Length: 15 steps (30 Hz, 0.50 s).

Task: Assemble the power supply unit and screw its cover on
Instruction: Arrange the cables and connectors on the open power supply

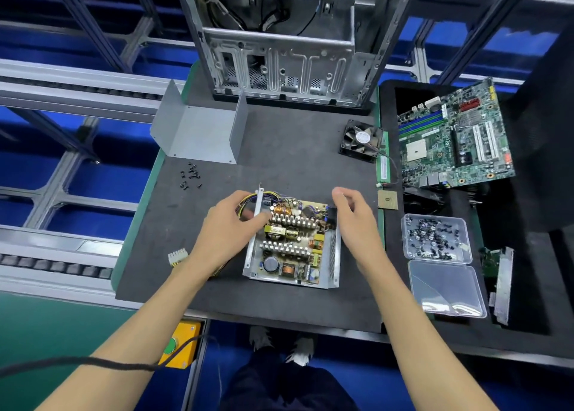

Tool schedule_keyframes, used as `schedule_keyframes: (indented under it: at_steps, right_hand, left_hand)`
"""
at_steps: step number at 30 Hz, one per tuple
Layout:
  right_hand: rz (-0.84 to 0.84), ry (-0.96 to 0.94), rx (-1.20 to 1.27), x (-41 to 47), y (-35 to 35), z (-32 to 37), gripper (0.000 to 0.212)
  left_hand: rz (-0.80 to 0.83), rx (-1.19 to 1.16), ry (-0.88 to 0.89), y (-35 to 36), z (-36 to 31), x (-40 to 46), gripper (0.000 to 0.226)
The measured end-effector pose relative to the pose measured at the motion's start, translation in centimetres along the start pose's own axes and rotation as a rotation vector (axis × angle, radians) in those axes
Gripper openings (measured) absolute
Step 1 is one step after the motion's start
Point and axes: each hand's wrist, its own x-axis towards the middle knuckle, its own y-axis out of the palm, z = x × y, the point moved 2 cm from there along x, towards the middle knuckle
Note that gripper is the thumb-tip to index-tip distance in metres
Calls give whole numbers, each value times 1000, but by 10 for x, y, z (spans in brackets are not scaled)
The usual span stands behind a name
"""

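Note:
The open power supply unit [292,246] lies on the dark mat, its circuit board with heatsinks and coils exposed in a metal tray. My left hand [230,224] rests at its left wall, thumb reaching over onto the board by the wire bundle. My right hand [354,218] hovers at the unit's right rear corner with fingers loosely curled, holding nothing. The grey U-shaped cover [198,131] stands at the back left of the mat. Several black screws [190,177] lie loose in front of the cover.
An empty computer case [279,53] stands at the back. A black fan [362,140], a RAM stick [382,162], a CPU chip [387,200] and a motherboard [453,140] lie to the right. A clear box of screws [435,238] sits open. A white connector [177,257] lies left.

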Motion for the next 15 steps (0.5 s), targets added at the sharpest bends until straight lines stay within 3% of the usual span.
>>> schedule_keyframes:
  at_steps: [8, 11, 13, 15]
  right_hand:
    - [-52, -128, 132, 26, 26, 25, 29]
    - [-46, -145, 115, 36, 26, 29, 30]
    - [-39, -139, 105, 39, 26, 28, 30]
    - [-42, -120, 120, 40, 26, 24, 33]
  left_hand:
    - [-50, 13, -17, -4, -9, 14, 20]
    - [-14, 44, -51, -7, -10, 22, 31]
    - [19, 152, -27, -9, -12, 27, 51]
    - [-52, 424, 130, -13, -20, 32, 62]
